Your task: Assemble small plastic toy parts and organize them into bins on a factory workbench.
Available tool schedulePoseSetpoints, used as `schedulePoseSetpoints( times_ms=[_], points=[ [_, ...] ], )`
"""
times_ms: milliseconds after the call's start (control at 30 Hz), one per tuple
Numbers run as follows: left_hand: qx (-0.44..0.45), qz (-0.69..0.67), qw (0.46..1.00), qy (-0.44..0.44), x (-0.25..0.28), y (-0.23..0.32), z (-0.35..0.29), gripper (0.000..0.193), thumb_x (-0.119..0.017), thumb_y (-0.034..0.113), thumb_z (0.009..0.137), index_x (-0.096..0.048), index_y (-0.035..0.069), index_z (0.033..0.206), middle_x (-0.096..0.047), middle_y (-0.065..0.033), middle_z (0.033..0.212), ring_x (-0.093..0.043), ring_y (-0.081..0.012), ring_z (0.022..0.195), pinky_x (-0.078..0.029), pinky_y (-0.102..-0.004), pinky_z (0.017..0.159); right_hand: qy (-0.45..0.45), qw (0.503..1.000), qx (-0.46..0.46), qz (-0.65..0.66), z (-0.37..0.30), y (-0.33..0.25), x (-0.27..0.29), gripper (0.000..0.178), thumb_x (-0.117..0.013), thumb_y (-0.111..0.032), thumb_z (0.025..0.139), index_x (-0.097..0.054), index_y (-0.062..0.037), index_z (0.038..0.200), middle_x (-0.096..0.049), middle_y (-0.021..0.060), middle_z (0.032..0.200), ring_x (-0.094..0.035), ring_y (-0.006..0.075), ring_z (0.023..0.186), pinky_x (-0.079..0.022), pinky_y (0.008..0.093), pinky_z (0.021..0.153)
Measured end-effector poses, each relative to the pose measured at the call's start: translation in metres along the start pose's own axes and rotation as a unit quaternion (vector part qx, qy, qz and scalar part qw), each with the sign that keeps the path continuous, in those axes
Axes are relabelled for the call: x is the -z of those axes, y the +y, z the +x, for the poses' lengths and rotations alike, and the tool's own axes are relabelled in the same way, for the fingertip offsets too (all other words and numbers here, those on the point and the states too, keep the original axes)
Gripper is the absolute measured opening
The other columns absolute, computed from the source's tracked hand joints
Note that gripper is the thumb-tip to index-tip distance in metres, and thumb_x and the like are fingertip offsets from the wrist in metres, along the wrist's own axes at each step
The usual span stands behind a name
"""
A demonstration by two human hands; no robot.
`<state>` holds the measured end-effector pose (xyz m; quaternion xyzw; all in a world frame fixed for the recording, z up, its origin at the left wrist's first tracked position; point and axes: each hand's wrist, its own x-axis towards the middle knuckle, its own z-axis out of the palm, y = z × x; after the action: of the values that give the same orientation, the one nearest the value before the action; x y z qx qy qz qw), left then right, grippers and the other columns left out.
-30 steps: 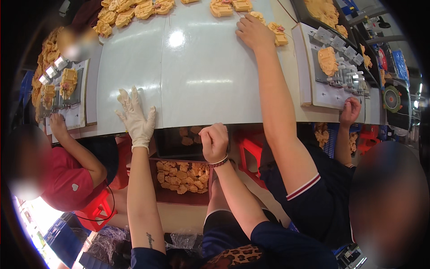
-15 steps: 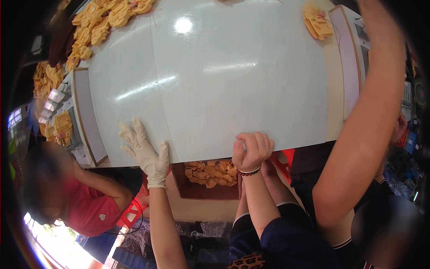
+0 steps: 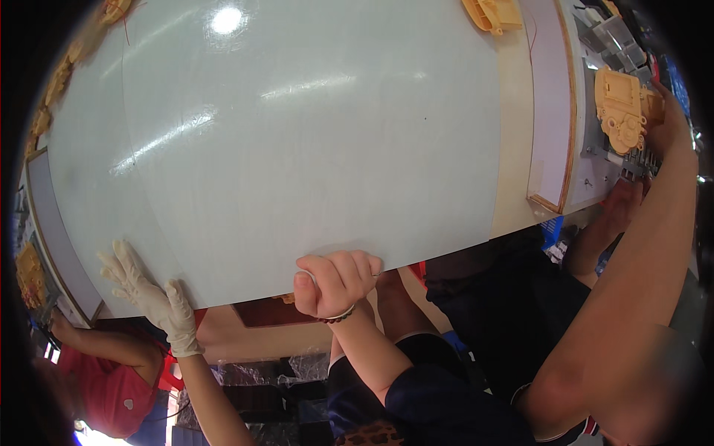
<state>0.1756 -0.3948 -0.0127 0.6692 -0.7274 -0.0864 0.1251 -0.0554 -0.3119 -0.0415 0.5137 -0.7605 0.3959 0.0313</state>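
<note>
My left hand (image 3: 152,301) wears a pale rubber glove. It lies open near the front left of the white tabletop (image 3: 320,163), its fingers spread apart. My right hand (image 3: 338,281) is bare, with a beaded bracelet at the wrist. Its fingers are curled into a fist at the table's front edge. A small pale bit shows beside the thumb, too little to tell what it is. Neither hand touches the yellow plastic housing (image 3: 493,15) at the far right of the table.
At the right, a co-worker's arm (image 3: 632,275) reaches to a yellow housing (image 3: 619,108) at a side station. A person in a red shirt (image 3: 111,386) sits at the left. Raised wooden-edged panels (image 3: 552,104) flank the table. Below its front edge stands a dark red box (image 3: 271,314).
The view has shifted right and nearer the table front, so most housings at the far left are out of sight. The co-worker's right-side arm no longer rises to the top. My hands keep their poses.
</note>
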Motion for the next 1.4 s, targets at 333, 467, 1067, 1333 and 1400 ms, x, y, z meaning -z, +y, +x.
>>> schedulePoseSetpoints(
  times_ms=[333, 467, 1067, 1333, 1400],
  points=[
    [-0.012, 0.001, 1.0, 0.01, 0.003, 0.0, -0.001, 0.098, -0.034, 0.081, 0.081, -0.026, 0.014, 0.152, -0.012, -0.0184, 0.159, -0.004, -0.0444, 0.145, 0.002, -0.0664, 0.11, -0.015, 1.0, -0.013, 0.008, 0.005, -0.004, 0.002, 0.012, -0.059, -0.024, 0.078, -0.061, -0.0177, 0.068, -0.047, -0.0038, 0.06, -0.043, 0.0159, 0.055, -0.027, 0.0319, 0.062],
    [-0.021, 0.013, 1.0, 0.01, 0.004, -0.004, -0.003, 0.095, -0.035, 0.079, 0.081, -0.025, 0.016, 0.152, -0.012, -0.0182, 0.159, -0.005, -0.0429, 0.146, 0.0, -0.0664, 0.11, -0.01, 1.0, -0.005, 0.006, 0.002, -0.003, 0.002, 0.013, -0.059, -0.024, 0.079, -0.06, -0.0169, 0.067, -0.048, -0.0033, 0.061, -0.043, 0.0165, 0.055, -0.027, 0.0325, 0.062],
    [-0.035, 0.02, 0.999, 0.004, 0.011, -0.009, -0.008, 0.094, -0.043, 0.074, 0.079, -0.023, 0.02, 0.153, -0.01, -0.0156, 0.16, -0.005, -0.0388, 0.147, 0.0, -0.0654, 0.111, 0.118, 0.779, -0.375, 0.488, 0.18, 0.106, 0.121, 0.083, -0.053, -0.006, 0.088, -0.003, -0.0119, 0.153, -0.055, 0.0064, 0.073, -0.042, 0.0103, 0.05, -0.036, 0.0248, 0.049],
    [-0.039, 0.022, 0.999, 0.012, 0.011, -0.008, -0.007, 0.088, -0.046, 0.066, 0.081, -0.022, 0.021, 0.153, -0.01, -0.0145, 0.16, -0.004, -0.0367, 0.148, 0.0, -0.0634, 0.112, -0.017, 0.846, -0.302, 0.44, 0.133, 0.101, 0.095, 0.044, -0.054, -0.007, 0.089, -0.049, -0.0024, 0.132, -0.048, -0.0014, 0.062, -0.037, 0.0054, 0.05, -0.029, 0.021, 0.045],
    [-0.037, 0.024, 0.999, 0.009, 0.01, -0.006, -0.008, 0.088, -0.046, 0.065, 0.081, -0.022, 0.021, 0.153, -0.01, -0.0144, 0.16, -0.004, -0.0366, 0.148, 0.0, -0.0633, 0.112, -0.046, 0.911, -0.233, 0.337, 0.098, 0.069, 0.08, 0.03, -0.057, -0.008, 0.089, -0.06, -0.0026, 0.119, -0.046, -0.004, 0.061, -0.038, 0.0039, 0.052, -0.03, 0.0221, 0.046]
  ],
)
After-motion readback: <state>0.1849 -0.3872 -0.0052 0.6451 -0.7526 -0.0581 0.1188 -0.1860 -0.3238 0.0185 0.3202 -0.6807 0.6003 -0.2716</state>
